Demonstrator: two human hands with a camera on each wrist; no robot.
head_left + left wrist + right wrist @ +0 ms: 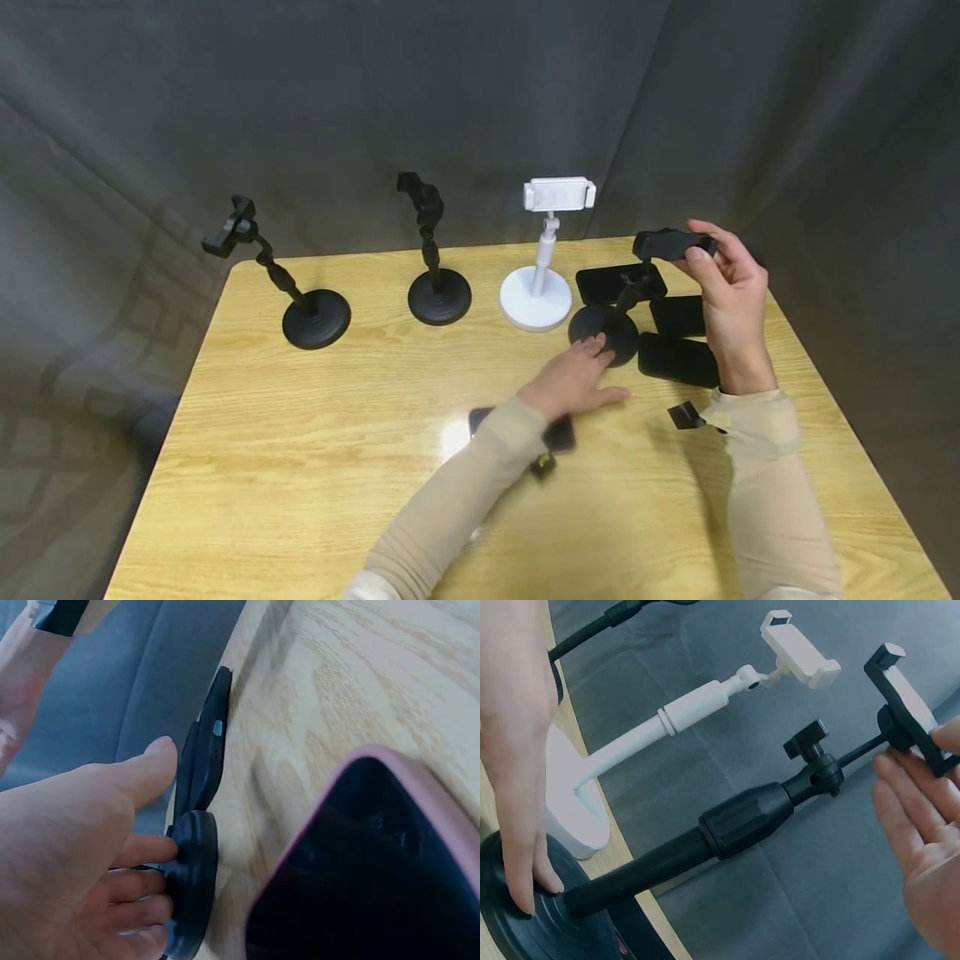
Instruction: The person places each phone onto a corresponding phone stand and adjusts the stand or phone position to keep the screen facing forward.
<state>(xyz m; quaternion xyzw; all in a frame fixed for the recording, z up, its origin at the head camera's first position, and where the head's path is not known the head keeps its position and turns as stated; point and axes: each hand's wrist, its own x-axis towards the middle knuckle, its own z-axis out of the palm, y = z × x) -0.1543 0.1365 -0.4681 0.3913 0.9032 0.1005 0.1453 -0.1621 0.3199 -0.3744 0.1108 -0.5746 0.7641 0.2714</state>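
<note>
Pinching clamp (666, 245) of blk stand (748, 819) w/ R fingers (717, 232), L fingers (589, 345) loosely straight on rnd base (564, 926), knobbed stem (649, 871)

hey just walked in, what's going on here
A person is handling a black phone stand at the right of the row. The left hand rests on its round base, while the right hand grips its clamp, which holds no phone. A white stand is next to it. Three dark phones lie close by; another phone lies under the left forearm.
</note>
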